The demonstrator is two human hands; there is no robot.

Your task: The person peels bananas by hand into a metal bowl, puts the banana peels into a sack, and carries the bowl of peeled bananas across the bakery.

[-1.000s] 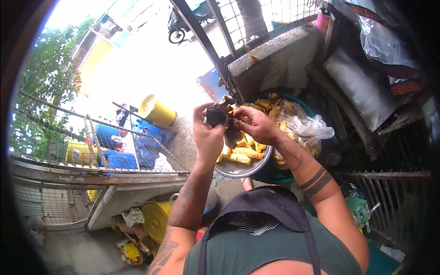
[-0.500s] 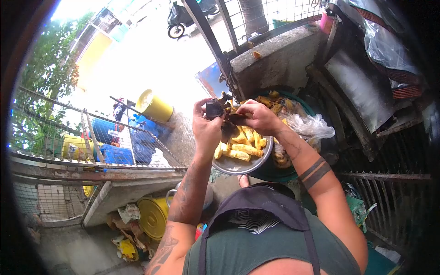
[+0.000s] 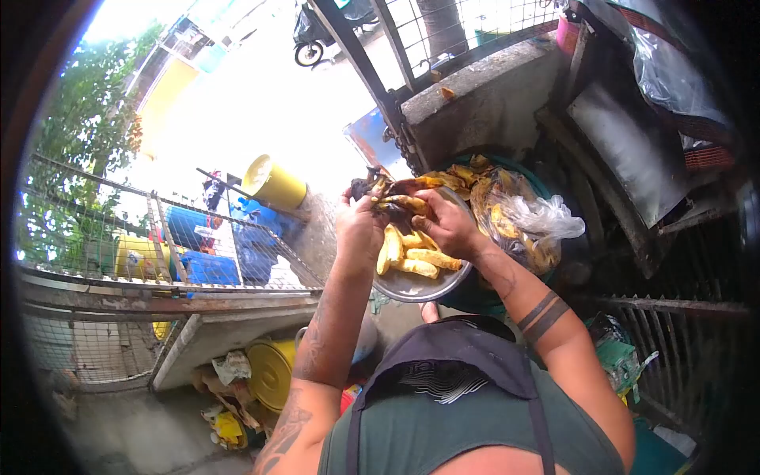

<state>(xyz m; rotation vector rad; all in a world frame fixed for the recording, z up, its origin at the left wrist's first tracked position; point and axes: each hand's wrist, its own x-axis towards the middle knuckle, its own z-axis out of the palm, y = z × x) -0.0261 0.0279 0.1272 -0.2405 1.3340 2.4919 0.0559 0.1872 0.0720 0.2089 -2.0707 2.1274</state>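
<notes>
Above the metal basin (image 3: pixel 417 293), a banana (image 3: pixel 405 203) with blackened skin is held between my two hands, its yellow flesh partly bared. My left hand (image 3: pixel 360 223) is closed around its dark stem end. Across from it, my right hand (image 3: pixel 453 226) is closed with fingers pinching the banana's dark peel (image 3: pixel 417 185); the exact grip is partly hidden. Several peeled yellow bananas (image 3: pixel 419 260) lie in the basin below.
Right of the basin, a green tub (image 3: pixel 532 180) holds peels and a clear plastic bag (image 3: pixel 546 218). A low concrete wall (image 3: pixel 483 103) and metal gate stand ahead. Wire fencing (image 3: pixel 103 229) runs left; a yellow bucket (image 3: pixel 273 180) stands beyond it. A yellow lid (image 3: pixel 271 372) lies lower left.
The dark peel has been pulled open, and yellow flesh now shows between my hands. My right hand has moved slightly down and turned; the view has shifted a little.
</notes>
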